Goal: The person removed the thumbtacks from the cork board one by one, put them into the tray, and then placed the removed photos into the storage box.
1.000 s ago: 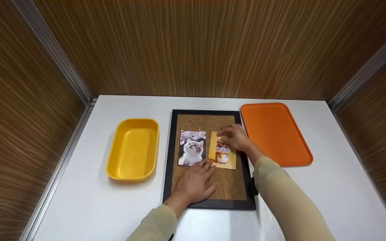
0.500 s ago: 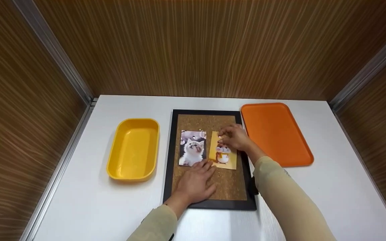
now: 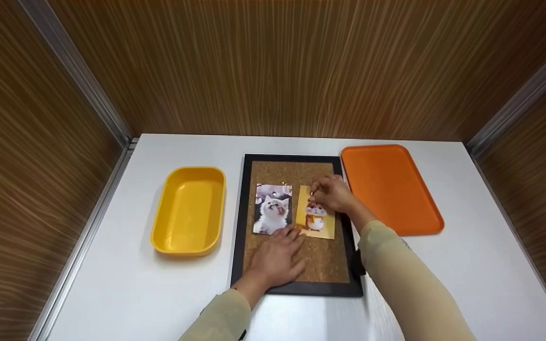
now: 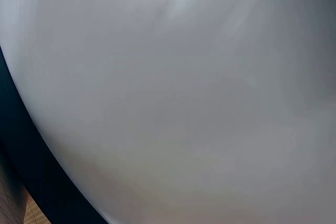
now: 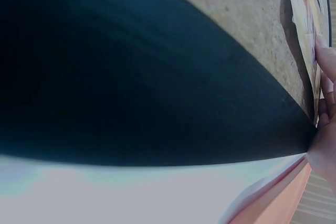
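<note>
A black-framed corkboard (image 3: pixel 323 265) lies flat on the white table. On it, side by side, are a kitten picture card (image 3: pixel 272 213) and a yellow hamster picture card (image 3: pixel 315 225). A small pale push pin (image 3: pixel 274 193) shows near the top of the kitten card. My left hand (image 3: pixel 277 255) rests spread on the cork, its fingertips over the cards' lower inner corners. At the hamster card's top, my right hand (image 3: pixel 333 195) has its thumb and index finger pinched round a small pale push pin (image 3: pixel 312 193), mostly hidden by the fingers.
To the left stands a deep yellow tray (image 3: pixel 187 213). An orange tray (image 3: pixel 391 189) lies at the right, its left edge close against the board's frame. Wood-grain panels (image 3: pixel 273 71) enclose the table at the back and both sides.
The right thumb and index finger have drawn slightly closer together at the top of the hamster card. The left hand, cards and board have stayed in place.
</note>
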`<move>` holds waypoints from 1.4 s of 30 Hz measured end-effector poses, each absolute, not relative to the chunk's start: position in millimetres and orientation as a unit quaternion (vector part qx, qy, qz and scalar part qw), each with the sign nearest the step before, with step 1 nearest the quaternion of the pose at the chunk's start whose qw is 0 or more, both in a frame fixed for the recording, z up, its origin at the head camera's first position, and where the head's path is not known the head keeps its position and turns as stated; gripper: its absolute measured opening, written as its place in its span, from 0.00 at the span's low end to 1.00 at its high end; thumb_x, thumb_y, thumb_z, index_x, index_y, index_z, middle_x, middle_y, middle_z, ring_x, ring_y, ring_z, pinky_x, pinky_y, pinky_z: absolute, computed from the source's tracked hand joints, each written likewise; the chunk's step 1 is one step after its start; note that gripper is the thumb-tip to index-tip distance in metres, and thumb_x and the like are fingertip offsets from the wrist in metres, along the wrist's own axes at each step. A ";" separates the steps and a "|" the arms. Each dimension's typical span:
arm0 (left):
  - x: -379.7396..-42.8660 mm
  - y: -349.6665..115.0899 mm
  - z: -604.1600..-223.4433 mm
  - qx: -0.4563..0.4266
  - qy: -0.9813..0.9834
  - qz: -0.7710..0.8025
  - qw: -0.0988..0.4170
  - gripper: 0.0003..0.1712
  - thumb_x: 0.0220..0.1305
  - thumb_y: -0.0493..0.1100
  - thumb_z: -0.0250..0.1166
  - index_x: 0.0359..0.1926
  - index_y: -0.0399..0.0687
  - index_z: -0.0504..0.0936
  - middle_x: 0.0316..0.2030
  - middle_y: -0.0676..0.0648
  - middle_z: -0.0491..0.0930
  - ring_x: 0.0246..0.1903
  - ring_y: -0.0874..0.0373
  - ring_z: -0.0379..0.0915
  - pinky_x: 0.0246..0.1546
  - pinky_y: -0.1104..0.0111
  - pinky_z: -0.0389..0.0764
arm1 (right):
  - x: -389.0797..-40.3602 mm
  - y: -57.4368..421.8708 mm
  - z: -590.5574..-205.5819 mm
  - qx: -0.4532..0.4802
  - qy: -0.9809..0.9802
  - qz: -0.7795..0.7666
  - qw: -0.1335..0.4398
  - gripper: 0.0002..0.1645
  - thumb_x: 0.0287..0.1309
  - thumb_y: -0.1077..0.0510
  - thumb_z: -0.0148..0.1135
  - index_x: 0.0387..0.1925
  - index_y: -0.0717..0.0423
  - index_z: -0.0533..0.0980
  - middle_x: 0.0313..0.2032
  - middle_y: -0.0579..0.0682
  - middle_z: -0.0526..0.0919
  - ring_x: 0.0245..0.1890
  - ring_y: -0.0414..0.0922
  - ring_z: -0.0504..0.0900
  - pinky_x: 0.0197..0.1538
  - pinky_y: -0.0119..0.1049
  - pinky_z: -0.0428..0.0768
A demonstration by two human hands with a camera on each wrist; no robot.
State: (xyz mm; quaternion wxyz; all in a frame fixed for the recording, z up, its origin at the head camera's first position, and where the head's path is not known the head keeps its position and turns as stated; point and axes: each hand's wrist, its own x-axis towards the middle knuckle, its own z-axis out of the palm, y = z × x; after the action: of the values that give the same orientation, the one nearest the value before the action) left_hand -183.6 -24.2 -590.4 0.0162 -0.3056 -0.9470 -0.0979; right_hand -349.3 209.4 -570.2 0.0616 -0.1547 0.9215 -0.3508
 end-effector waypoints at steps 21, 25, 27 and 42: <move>-184.4 -25.2 -594.0 -0.306 -0.947 -0.096 0.024 0.37 0.77 0.65 0.50 0.77 0.53 0.73 0.77 0.48 0.68 0.78 0.51 0.59 0.78 0.61 0.61 | -348.8 209.0 -571.4 -0.130 0.915 -0.374 0.074 0.12 0.62 0.56 0.79 0.44 0.55 0.86 0.54 0.57 0.82 0.64 0.59 0.68 0.72 0.57 0.64; -184.3 -25.0 -593.9 -0.304 -0.947 -0.098 0.021 0.38 0.77 0.66 0.50 0.78 0.53 0.73 0.77 0.48 0.68 0.79 0.51 0.58 0.78 0.60 0.60 | -348.5 209.4 -570.9 -0.127 0.914 -0.378 0.078 0.11 0.62 0.56 0.78 0.44 0.55 0.87 0.55 0.56 0.82 0.64 0.58 0.69 0.72 0.58 0.63; -184.3 -24.9 -593.8 -0.303 -0.948 -0.097 0.020 0.38 0.77 0.66 0.50 0.78 0.53 0.72 0.77 0.48 0.67 0.79 0.51 0.58 0.78 0.60 0.60 | -348.1 209.7 -570.5 -0.124 0.910 -0.386 0.080 0.11 0.63 0.56 0.78 0.44 0.55 0.87 0.54 0.56 0.82 0.63 0.58 0.70 0.72 0.58 0.64; -184.6 -24.7 -594.0 -0.307 -0.946 -0.103 0.028 0.38 0.77 0.66 0.51 0.77 0.52 0.74 0.77 0.48 0.68 0.78 0.51 0.59 0.78 0.60 0.61 | -347.6 210.3 -572.0 -0.137 0.882 -0.444 0.070 0.07 0.64 0.62 0.75 0.42 0.60 0.88 0.52 0.59 0.85 0.59 0.58 0.72 0.70 0.55 0.66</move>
State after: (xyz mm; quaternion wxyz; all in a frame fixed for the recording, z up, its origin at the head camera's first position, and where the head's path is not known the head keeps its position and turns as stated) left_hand -184.6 -24.7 -594.0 0.0281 -0.3070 -0.9457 -0.1033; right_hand -347.6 210.3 -572.0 0.0704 -0.1373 0.8825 -0.4444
